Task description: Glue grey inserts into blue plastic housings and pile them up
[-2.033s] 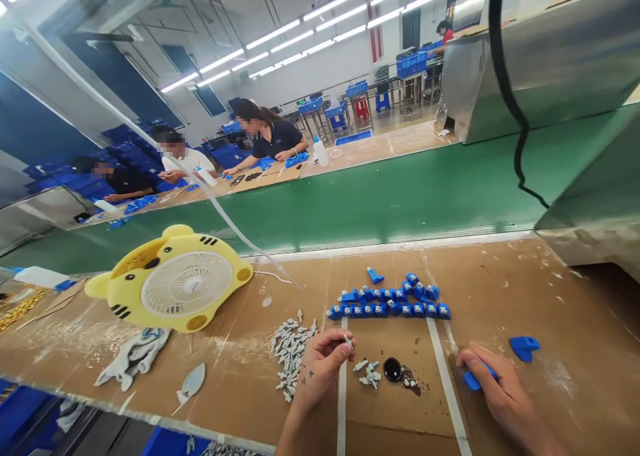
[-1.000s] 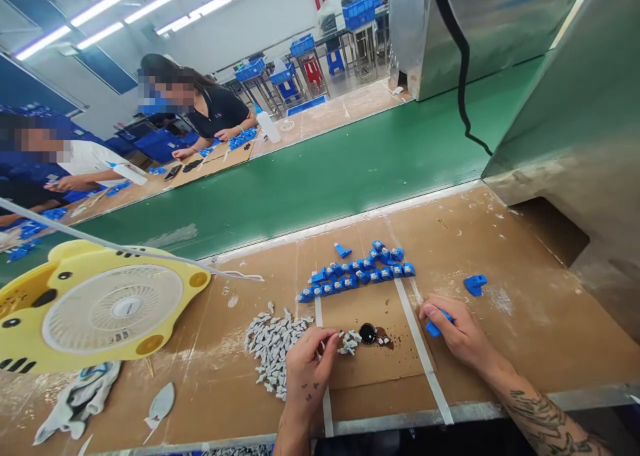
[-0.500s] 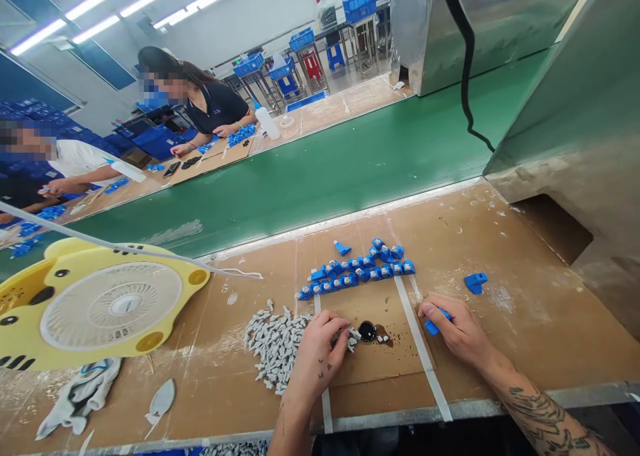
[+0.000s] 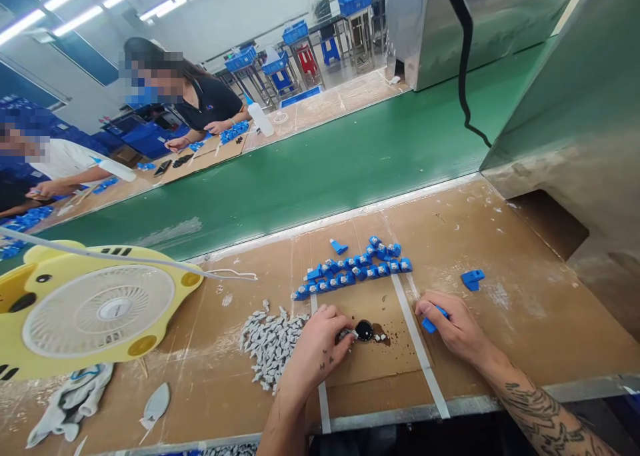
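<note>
My left hand is closed on a small grey piece, whose tip is beside a small round dish of black liquid. A pile of grey pieces lies to the left of this hand, partly hidden behind it. My right hand holds a blue part above the table, right of the pale tape strip. Beyond the hands, blue parts with pale tips stand in rows. Another blue part lies alone at the right.
A yellow fan lies at the left, with a glove below it. Behind the brown table runs a green belt. Two people work across it. A metal housing rises at the right, and a black cable hangs down.
My left hand's fingers have closed further round the grey piece beside the dish. My right hand keeps the blue part. The whole view has shifted slightly.
</note>
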Tool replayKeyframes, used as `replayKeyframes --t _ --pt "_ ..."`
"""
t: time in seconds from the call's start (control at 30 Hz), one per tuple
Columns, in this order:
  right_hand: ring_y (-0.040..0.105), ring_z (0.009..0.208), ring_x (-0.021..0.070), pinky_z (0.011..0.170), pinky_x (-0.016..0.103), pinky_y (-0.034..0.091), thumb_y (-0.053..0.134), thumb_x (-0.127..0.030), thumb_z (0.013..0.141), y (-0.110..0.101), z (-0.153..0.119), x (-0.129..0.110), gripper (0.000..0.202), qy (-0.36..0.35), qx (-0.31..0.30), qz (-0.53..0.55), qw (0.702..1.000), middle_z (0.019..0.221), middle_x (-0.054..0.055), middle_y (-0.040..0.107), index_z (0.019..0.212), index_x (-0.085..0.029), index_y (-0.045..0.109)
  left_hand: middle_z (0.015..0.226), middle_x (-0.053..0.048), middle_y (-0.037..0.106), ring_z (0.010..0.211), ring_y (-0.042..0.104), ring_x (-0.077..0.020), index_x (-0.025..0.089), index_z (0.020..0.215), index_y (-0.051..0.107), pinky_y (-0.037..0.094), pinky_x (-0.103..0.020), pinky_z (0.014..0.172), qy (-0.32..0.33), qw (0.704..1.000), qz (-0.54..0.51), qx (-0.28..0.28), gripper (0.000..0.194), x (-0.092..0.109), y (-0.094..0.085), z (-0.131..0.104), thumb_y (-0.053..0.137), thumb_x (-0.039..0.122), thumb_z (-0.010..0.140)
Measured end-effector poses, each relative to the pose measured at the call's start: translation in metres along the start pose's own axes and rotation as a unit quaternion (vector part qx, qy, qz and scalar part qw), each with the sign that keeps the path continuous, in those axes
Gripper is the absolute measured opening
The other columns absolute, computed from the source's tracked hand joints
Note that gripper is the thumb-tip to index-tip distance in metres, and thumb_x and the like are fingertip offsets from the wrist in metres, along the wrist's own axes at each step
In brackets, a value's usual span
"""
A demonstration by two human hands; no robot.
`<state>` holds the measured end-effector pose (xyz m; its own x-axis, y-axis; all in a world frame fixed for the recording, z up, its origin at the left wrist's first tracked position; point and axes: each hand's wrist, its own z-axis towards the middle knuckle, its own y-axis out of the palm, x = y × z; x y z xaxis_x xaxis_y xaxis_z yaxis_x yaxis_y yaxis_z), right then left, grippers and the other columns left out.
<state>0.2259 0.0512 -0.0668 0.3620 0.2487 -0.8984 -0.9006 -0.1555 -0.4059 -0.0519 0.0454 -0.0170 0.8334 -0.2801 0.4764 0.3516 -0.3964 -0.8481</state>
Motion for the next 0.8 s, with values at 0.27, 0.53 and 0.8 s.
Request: replayKeyframes --t 0.27,0.53,0.8 --pt "0.054 0.056 0.0171 0.056 0.029 0.043 0.036 -0.056 0.104 0.0 0.0 0.0 0.055 0.006 -0.005 0.005 1.0 0.06 0.001 0.058 0.066 -0.022 0.056 0.08 -0.004 0.067 0.08 0.065 -0.0219 0.022 0.08 0.07 0.051 -0.032 0.073 -0.021 0.995 -0.005 0.096 0.021 -0.014 0.005 0.008 0.053 0.019 0.091" --pt "0.054 0.056 0.0174 0.056 0.029 0.043 0.036 -0.053 0.104 -0.001 0.0 -0.002 0.053 0.01 -0.006 -0.001 1.0 0.06 0.001 0.057 0.066 -0.022 0.055 0.078 -0.003 0.069 0.075 0.066 -0.0202 0.022 0.082 0.07 0.053 -0.03 0.07 -0.004 0.99 -0.036 0.139 0.019 -0.015 0.005 0.006 0.054 0.021 0.092" --pt "0.054 0.056 0.0169 0.056 0.028 0.043 0.036 -0.052 0.105 -0.001 0.0 -0.002 0.054 0.004 -0.003 -0.007 1.0 0.061 0.001 0.057 0.066 -0.021 0.056 0.088 -0.005 0.071 0.085 0.067 -0.0235 0.022 0.089 0.071 0.052 -0.032 0.073 0.03 0.996 0.008 0.084 0.015 -0.014 0.012 0.014 0.06 0.012 0.085"
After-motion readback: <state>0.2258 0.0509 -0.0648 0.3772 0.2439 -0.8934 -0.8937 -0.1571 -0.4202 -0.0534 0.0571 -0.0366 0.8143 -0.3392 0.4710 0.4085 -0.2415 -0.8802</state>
